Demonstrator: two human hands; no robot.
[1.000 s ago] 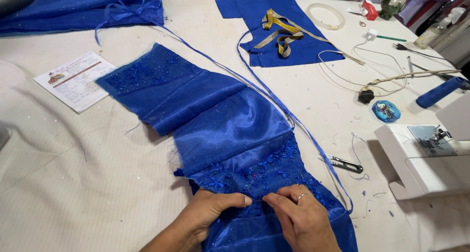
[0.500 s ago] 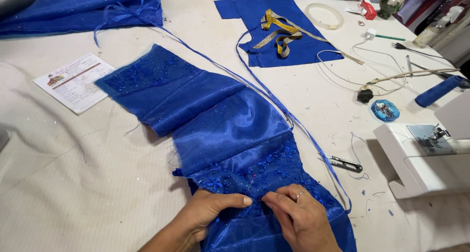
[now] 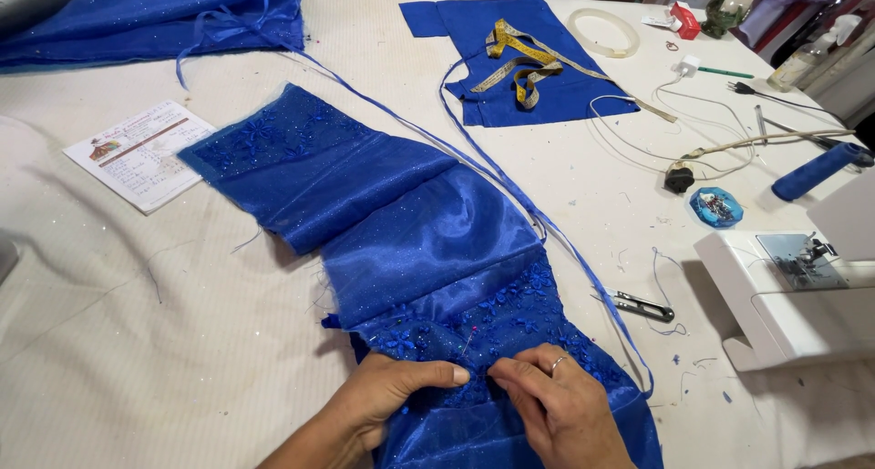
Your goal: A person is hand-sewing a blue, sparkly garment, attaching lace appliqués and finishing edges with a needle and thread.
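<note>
Both your hands are down on the blue garment (image 3: pixel 410 241) at the near edge of the tabletop (image 3: pixel 137 341), right on the beaded, flower-embroidered band. Your left hand (image 3: pixel 387 401) lies flat-ish with the thumb stretched out toward the right, pressing the fabric; your right hand (image 3: pixel 556 405), ring on one finger, has its fingertips bunched and pinching at the cloth just beside that thumb. The two hands are almost touching, thumb tip to fingertips, both clamped on the same small spot of embroidery. A pin with a pink head (image 3: pixel 472 330) sits in the fabric just above them.

The garment runs diagonally away from you, satin panel in the middle, sparkly lace end at the far left. A thin blue ribbon strap (image 3: pixel 510 191) trails along its right edge and up toward the far side. Just right of it lie small thread snips (image 3: pixel 643 305), with loose threads scattered near. Farther right is the white sewing machine (image 3: pixel 784 296), and beyond it a blue round pin tin (image 3: pixel 716 206), a blue thread cone lying on its side (image 3: pixel 816 171) and white cables (image 3: pixel 638 132).

At the far side a flat blue fabric piece (image 3: pixel 565 95) carries a yellow tape measure (image 3: pixel 519 59). A printed paper sheet (image 3: pixel 137 154) lies left of the garment, and more blue fabric (image 3: pixel 137 18) is heaped in the far-left corner.
</note>
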